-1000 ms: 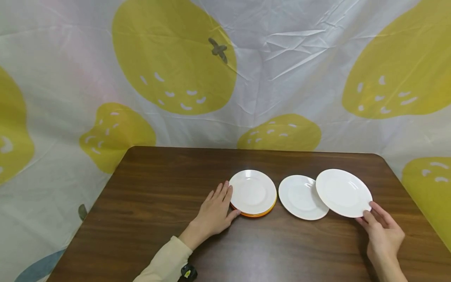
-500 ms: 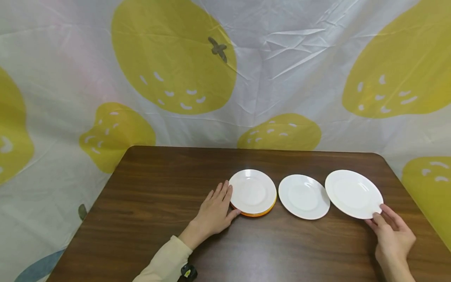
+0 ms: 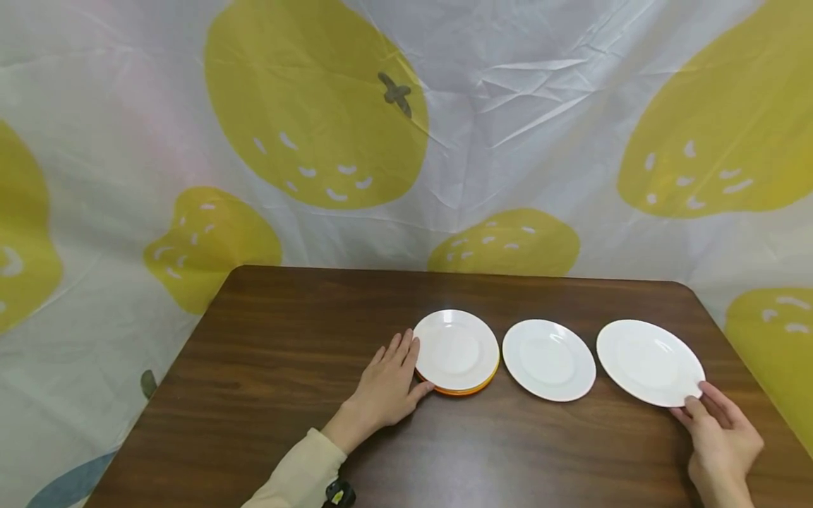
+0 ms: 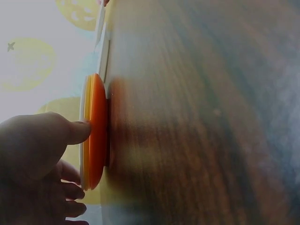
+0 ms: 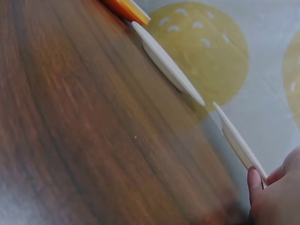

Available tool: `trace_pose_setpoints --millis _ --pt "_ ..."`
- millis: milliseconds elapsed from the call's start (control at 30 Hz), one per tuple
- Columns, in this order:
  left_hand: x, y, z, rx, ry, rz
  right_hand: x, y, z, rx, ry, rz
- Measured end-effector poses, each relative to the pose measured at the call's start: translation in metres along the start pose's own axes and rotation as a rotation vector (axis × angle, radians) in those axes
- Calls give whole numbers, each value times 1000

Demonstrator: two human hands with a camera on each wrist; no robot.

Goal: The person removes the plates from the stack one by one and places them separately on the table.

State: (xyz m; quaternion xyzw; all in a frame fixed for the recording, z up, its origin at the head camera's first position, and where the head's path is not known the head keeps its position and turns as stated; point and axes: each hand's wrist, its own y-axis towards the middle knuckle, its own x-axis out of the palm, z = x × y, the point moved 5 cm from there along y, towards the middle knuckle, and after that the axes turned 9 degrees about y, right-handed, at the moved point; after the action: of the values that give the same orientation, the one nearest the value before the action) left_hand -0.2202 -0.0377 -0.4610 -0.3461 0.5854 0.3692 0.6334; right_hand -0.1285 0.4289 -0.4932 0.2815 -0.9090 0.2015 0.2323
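A stack of plates (image 3: pixel 454 351), white on top with yellow and orange rims below, stands mid-table. My left hand (image 3: pixel 383 388) lies against its left side, fingers extended along the rim; the thumb touches the edge of the orange plate (image 4: pixel 97 136) in the left wrist view. To the right sits a single white plate (image 3: pixel 549 360). Farther right, my right hand (image 3: pixel 724 434) pinches the near right rim of another white plate (image 3: pixel 649 362), thumb on top and fingers beneath. Whether that plate's base touches the tabletop, I cannot tell.
The brown wooden table (image 3: pixel 267 395) has rounded back corners. Behind it hangs a pale cloth (image 3: pixel 483 141) printed with yellow fruit. A dark watch-like device (image 3: pixel 339 492) is on the left wrist.
My right hand has carried its plate rightward and lower, from overlapping the single white plate to apart from it. The left hand and the stack have stayed put.
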Motion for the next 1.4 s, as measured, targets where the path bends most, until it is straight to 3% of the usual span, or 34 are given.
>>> trace_pose_setpoints --millis 500,800,1100,1400 --pt "2 0 1 7 -1 1 -10 1 -2 -4 -108 15" --pt "2 0 1 11 -6 -3 -12 -4 -7 -111 -440 35" --pt "1 -2 0 17 -30 -3 -7 -11 -5 -136 -564 4" --pt "-1 -3 -2 26 -31 17 -4 -14 -4 -224 -880 -42"
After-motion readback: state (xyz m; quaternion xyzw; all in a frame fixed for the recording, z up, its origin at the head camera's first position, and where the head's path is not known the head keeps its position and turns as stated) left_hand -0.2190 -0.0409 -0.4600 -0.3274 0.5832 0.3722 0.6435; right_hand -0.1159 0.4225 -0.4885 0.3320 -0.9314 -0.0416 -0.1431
